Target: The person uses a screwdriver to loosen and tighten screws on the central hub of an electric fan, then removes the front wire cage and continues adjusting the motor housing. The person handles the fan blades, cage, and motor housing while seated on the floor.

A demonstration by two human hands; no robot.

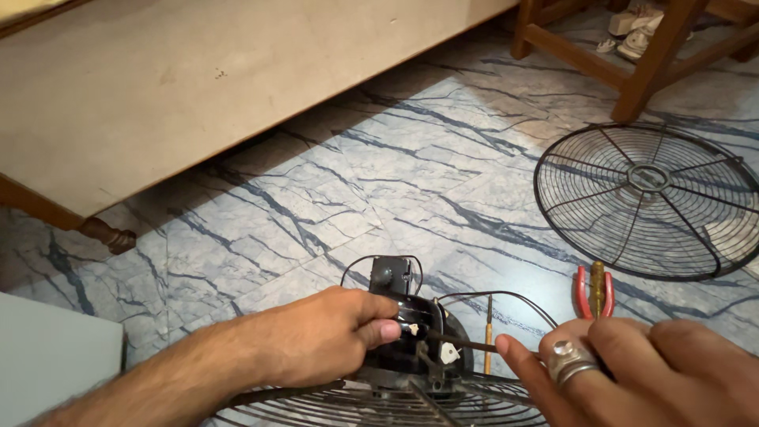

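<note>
Head view | left hand [316,336] on fan motor [419,332] | right hand [632,372] beside pliers [594,291]

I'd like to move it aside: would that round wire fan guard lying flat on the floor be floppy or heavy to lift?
The fan guard is probably light for its size, being thin wire with open gaps. Its rim and spokes suggest it stays fairly stiff, perhaps flexing slightly. Lying flat on the smooth tiled floor, it would likely slide rather than roll.

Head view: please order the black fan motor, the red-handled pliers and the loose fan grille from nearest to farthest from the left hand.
1. Black fan motor: touched by the left hand.
2. Red-handled pliers: on the floor, to the right.
3. Loose fan grille: flat, far right.
</note>
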